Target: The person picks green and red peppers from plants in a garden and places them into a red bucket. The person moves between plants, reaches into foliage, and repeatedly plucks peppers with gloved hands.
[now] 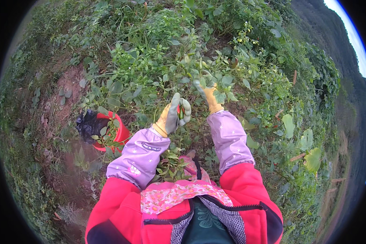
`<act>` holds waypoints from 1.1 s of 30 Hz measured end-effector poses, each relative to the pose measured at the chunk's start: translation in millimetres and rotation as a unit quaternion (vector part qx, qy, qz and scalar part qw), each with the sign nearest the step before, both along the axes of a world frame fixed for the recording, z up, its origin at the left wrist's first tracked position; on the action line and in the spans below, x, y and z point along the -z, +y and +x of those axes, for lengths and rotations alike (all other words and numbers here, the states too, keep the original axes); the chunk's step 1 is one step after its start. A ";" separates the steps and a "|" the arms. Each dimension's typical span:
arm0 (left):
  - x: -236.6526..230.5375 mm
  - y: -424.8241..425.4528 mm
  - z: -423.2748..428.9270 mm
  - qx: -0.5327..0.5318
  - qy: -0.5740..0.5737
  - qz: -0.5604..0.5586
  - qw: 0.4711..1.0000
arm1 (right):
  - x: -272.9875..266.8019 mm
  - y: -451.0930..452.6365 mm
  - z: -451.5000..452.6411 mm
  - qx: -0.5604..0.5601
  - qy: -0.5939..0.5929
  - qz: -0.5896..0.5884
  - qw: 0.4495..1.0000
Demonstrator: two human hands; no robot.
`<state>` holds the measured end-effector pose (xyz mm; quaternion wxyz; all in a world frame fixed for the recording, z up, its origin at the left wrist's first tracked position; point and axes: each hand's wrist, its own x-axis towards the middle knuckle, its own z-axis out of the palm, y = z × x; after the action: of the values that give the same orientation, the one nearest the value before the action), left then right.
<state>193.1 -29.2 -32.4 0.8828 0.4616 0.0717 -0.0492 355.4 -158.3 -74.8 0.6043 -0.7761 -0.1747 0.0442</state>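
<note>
My left hand [171,115], in a grey-and-yellow work glove, is curled around several small red and green chili peppers [181,113]. In the same kind of glove, my right hand [211,95] reaches up into a leafy pepper plant [228,80]. Leaves cover part of its fingers, so whether they grip anything cannot be told. Just above that hand, green peppers [201,64] grow among the leaves. A darker, reddish pepper [234,63] hangs slightly to the right.
On the left, a red bucket [123,129] holds leafy stems and peppers, with a black plastic bag [90,125] at its far side. Cut leafy stems [172,166] lie close to my body. Wooden stakes [294,77] stand among dense plants on the right.
</note>
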 end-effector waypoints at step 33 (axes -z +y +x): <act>28.2 -5.7 -19.9 -0.127 -0.063 0.261 0.955 | 25.4 -26.2 -80.7 -0.222 0.180 0.138 0.948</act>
<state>173.2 -34.8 -60.6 0.7333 0.6652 0.0837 0.1128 274.7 -184.5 -100.2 0.7020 -0.6056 -0.2355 0.2915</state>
